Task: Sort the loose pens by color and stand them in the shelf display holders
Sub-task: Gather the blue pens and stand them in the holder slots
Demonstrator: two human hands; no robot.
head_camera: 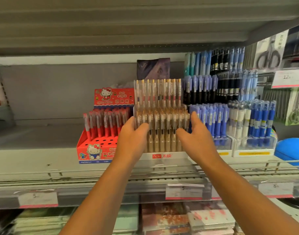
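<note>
A stepped clear display holder (164, 156) with a white base stands mid-shelf, filled with rows of gold-and-white pens (162, 106). My left hand (131, 138) grips its left front side, thumb across the front row of pens. My right hand (196, 136) is at its right front, thumb in front of the pens and fingers along the side, between the gold pens and the blue ones. A red cartoon-cat box (96, 150) of red pens sits just left. Holders of blue, white and black pens (230, 122) stand to the right.
The left part of the shelf (35, 143) carries nothing but a grey board. Price tags (183, 191) line the shelf's front rail. Packaged scissors (269, 55) hang at the upper right, a blue round object (291, 150) lies at the far right, and notebooks (187, 219) fill the shelf below.
</note>
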